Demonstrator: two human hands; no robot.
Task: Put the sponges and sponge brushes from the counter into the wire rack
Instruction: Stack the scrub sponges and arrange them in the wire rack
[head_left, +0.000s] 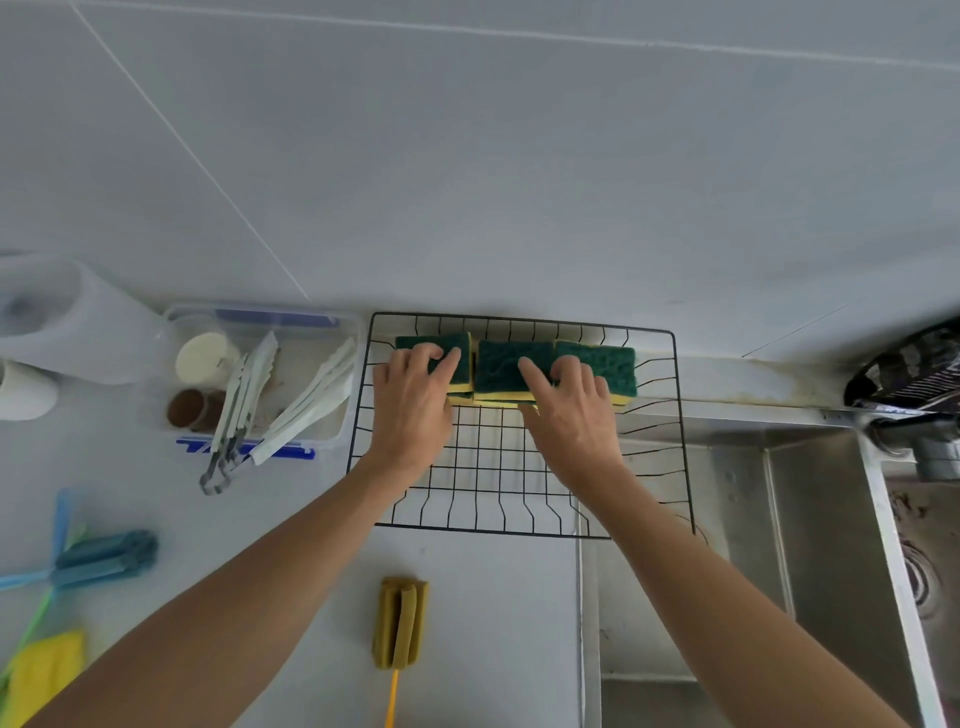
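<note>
Nearest lay one olive sponge brush (400, 622) on the desk (493, 623). Beyond, the wire rack (519, 467) held three green-and-yellow sponges (597, 364); left hand (413, 400) and right hand (571, 410) each pressed curled fingers on one, neither grip closed.

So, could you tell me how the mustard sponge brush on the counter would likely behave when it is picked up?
The mustard sponge brush probably feels light, since its head looks like foam strips. Lifted by the thin yellow handle, it may feel head-heavy and bend slightly. Its flattish head seems unlikely to roll.
</note>
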